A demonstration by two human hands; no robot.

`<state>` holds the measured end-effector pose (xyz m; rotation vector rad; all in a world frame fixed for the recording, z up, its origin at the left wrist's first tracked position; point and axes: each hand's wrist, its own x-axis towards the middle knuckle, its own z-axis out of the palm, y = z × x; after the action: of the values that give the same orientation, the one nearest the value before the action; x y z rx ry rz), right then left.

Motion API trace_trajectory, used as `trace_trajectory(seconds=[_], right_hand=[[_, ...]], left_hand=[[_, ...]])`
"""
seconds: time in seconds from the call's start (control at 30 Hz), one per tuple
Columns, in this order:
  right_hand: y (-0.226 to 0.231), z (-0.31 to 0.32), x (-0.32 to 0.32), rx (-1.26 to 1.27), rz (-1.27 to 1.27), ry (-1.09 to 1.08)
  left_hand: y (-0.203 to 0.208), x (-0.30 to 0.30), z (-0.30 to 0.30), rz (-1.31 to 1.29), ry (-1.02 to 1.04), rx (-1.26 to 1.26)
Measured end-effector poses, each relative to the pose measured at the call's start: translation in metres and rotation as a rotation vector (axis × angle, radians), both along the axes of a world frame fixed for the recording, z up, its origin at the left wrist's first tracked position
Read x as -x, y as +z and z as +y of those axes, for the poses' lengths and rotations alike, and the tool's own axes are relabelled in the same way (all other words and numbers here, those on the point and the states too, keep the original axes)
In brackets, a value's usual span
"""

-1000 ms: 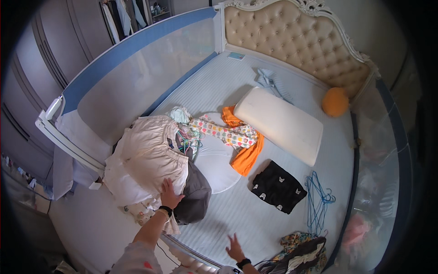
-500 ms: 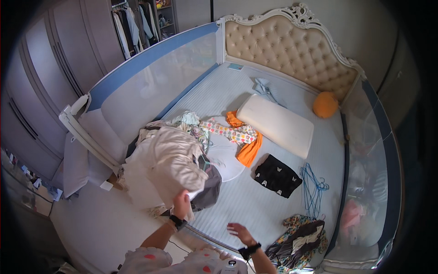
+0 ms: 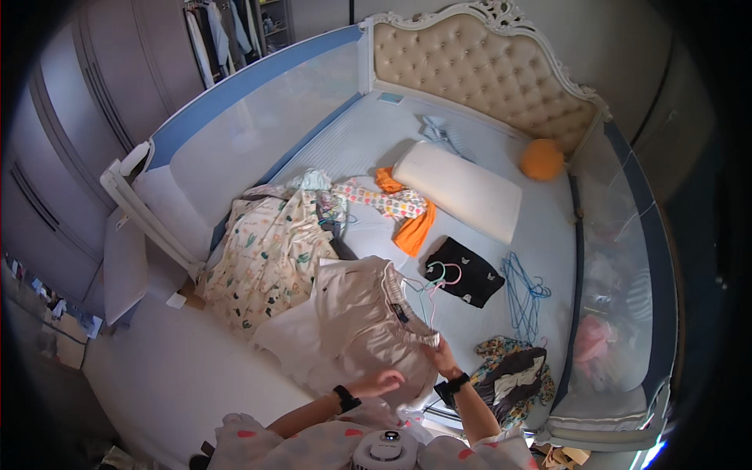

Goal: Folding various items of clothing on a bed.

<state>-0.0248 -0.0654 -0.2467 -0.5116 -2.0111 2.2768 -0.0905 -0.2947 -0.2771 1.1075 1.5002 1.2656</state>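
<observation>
My right hand [image 3: 445,360] is closed on the elastic waistband of pale beige pants [image 3: 352,301], raised above the near edge of the bed. A green hanger [image 3: 428,287] and a pink hanger [image 3: 450,279] show at the waistband; their lower parts are partly hidden. Close to the lower part of the pants, my left hand [image 3: 380,382] has loosely bent fingers and nothing visible in them. Left of the pants lies a cream garment with a green plant print [image 3: 270,247], spread over a pile of clothes.
Black folded clothing [image 3: 465,270], blue hangers [image 3: 523,298] and a dark heap of clothes [image 3: 513,380] lie on the right. Farther back are a white pillow [image 3: 458,188], orange clothing [image 3: 415,233] and an orange ball-shaped cushion [image 3: 542,160]. Mesh rails [image 3: 258,98] flank the bed.
The beige pants have moved right, off the pile, uncovering the printed garment. My right hand has taken hold of the waistband. My left hand has let go and shifted right.
</observation>
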Motion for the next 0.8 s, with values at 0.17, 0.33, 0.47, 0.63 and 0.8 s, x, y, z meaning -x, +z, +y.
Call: trace_trajectory(seconds=[0.17,0.33,0.47,0.63,0.8], right_hand=[[0.051,0.007,-0.074,-0.234,0.142,0.157],[0.069,0.012,-0.122,-0.176,0.022,0.139],[0.070,0.029,-0.133,-0.229,-0.054,0.185],[0.083,0.001,-0.112,-0.275,-0.265,-0.095],[0.081,0.002,-0.121,-0.446,-0.166,-0.185]], left_hand=[[0.105,0.081,0.007,0.645,0.938,-0.230],[0.160,0.128,0.027,1.177,0.492,-0.108],[0.135,0.097,0.046,0.968,0.246,0.104],[0.136,0.034,0.057,1.002,0.115,-0.034],[0.159,0.035,0.045,1.040,0.162,-0.131]])
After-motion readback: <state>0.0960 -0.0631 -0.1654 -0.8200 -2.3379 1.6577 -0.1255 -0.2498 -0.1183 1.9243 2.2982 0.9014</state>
